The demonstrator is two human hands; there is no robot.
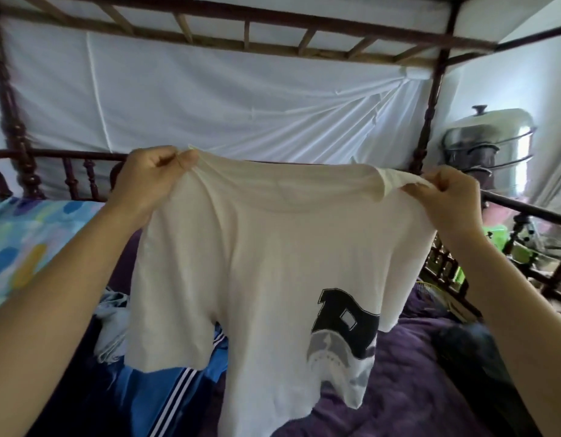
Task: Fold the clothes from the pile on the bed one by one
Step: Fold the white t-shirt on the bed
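The left hand and right hand each pinch a shoulder of the white shirt, holding it spread at frame centre above the bed, probably to straighten it before folding.

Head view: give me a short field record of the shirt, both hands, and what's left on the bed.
garment: white T-shirt, held up in the air and spread wide
left hand: pinches one shoulder of the shirt
right hand: pinches the other shoulder
fold state: not yet folded
below it: blue striped garment and pale blue cloth on the purple bedspread
beyond the bed rail: lidded metal pot
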